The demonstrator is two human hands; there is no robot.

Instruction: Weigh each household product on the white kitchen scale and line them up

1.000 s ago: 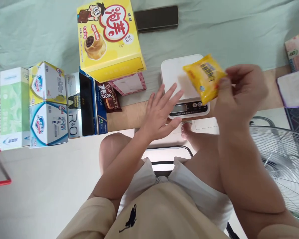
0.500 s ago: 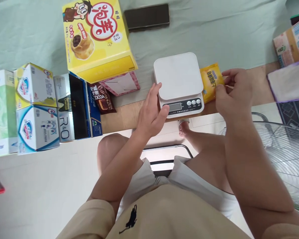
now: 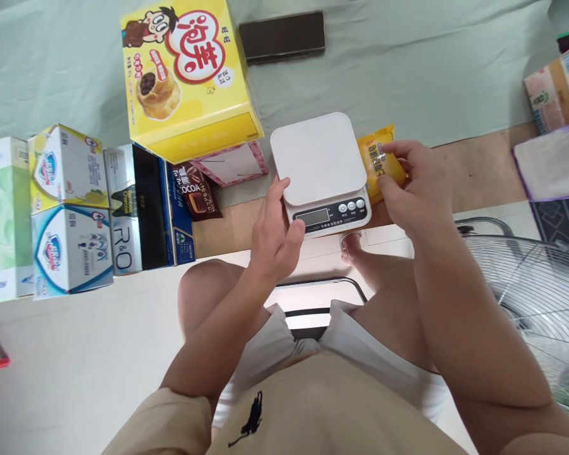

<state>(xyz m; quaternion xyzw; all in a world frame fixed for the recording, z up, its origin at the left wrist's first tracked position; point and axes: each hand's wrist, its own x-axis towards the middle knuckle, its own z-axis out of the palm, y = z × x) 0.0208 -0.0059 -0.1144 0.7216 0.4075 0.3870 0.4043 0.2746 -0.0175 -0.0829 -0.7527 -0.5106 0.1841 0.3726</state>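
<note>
A white kitchen scale (image 3: pixel 320 158) with a dark display strip lies at the front edge of the table. Its weighing plate is bare. My left hand (image 3: pixel 275 237) is at its left side, fingertips along the edge and thumb by the display corner. Just right of the scale, and against it, lies a yellow snack packet (image 3: pixel 377 167). My right hand (image 3: pixel 417 189) pinches that packet's right side between thumb and fingers; some fingers are hidden behind it.
A big yellow snack box (image 3: pixel 189 76) stands back left, a brown cocoa packet (image 3: pixel 198 196) below it. Soap boxes (image 3: pixel 73 246) and other cartons line the left. A black phone (image 3: pixel 283 36) lies behind. A floor fan (image 3: pixel 540 297) is at right, below the table.
The yellow packet came down from above the plate to the table at the scale's right. Since then scale, packet and both hands have shifted left, nearer the yellow box.
</note>
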